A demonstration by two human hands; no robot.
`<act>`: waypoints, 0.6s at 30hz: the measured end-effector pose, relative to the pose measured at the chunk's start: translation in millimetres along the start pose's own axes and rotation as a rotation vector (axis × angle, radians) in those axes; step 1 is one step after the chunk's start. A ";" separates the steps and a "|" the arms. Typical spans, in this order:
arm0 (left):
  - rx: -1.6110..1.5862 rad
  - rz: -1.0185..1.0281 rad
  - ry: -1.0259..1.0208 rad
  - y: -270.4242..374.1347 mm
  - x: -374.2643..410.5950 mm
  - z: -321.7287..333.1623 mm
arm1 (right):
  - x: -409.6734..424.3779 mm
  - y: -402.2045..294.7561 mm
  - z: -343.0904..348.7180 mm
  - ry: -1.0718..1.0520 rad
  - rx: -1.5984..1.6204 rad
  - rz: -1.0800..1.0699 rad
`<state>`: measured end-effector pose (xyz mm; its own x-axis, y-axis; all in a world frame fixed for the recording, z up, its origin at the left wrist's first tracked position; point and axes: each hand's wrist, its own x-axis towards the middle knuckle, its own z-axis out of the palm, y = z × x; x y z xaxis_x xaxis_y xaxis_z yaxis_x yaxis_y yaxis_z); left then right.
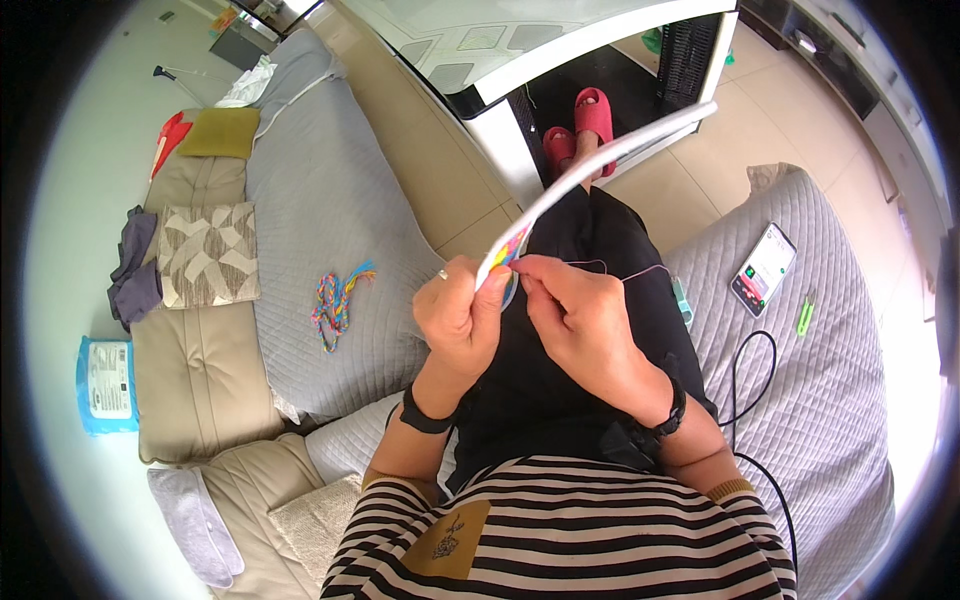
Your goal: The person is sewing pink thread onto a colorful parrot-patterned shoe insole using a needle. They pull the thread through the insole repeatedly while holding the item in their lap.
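My left hand (457, 319), with a ring on one finger, grips the near end of a long, curved, white-edged needlework piece (600, 161). The piece is seen almost edge-on; a bit of its multicoloured face shows by my left thumb. At that face, the bent fingers of my right hand (589, 322) are pinched together against the work. From them a thin pinkish thread (646, 271) loops off to the right over my black trousers (540, 382). Whatever sits between those fingertips is too hidden to make out.
A braided multicoloured cord (328, 307) lies on the grey quilted sofa cover (337, 187) at left. To the right are a phone (763, 268), green thread snips (806, 315), a teal object (682, 301) and a black cable (774, 375). A white-edged table (607, 52) stands ahead.
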<state>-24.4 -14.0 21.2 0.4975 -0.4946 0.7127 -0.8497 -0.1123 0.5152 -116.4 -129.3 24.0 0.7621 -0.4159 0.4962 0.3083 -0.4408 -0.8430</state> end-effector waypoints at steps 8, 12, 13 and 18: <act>0.027 -0.016 -0.012 -7.2 -12.1 9.1 | 3.2 0.4 -10.0 -0.066 0.323 0.268; -0.178 -0.170 -0.005 -0.5 -3.1 4.7 | 17.1 30.3 -18.1 -0.001 0.098 -0.044; -0.220 -0.178 -0.018 -2.2 -1.7 1.8 | 12.8 21.4 -28.8 -0.323 0.504 0.489; -0.280 -0.136 -0.135 -4.1 6.6 -4.6 | 2.5 39.8 -11.8 -0.428 1.509 0.772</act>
<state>-16.8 -12.8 26.0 0.5592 -0.6034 0.5685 -0.6868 0.0467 0.7253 -109.0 -157.3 -5.9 0.9835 0.1748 0.0471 -0.1418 0.9055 -0.4000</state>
